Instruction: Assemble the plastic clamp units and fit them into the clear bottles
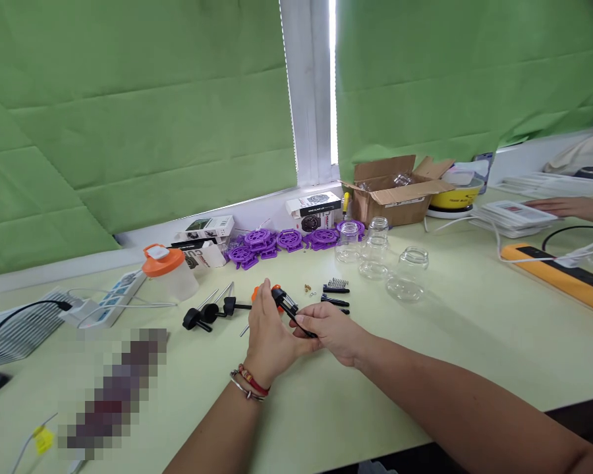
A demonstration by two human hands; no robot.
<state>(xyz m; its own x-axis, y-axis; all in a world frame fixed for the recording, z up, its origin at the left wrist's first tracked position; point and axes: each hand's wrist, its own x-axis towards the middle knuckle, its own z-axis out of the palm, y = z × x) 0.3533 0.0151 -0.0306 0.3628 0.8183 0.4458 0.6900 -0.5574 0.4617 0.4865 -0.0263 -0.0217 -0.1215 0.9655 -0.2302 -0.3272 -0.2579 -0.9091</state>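
Note:
Near the middle of the table, my left hand (271, 336) and my right hand (333, 329) meet around a black plastic part (285, 301) with a rounded head and a long narrow body. The left palm and thumb support it, while the right fingers pinch its lower end. An orange piece (255, 294) shows partly behind my left hand. To the left lie several black round-headed parts (210, 312) with metal rods. Beyond my right hand are black narrow tubes (335, 300), a coil spring (338, 282) and tiny brass-coloured bits (307, 288).
Clear glass jars (408, 276) stand right of centre. Behind are purple wheel-shaped pieces (290, 240), small boxes (315, 205) and an open carton (393, 191). An orange-lidded bottle (170, 271) and power strip (121, 299) stand left. Another person's hand (556, 206) rests on white stacked items.

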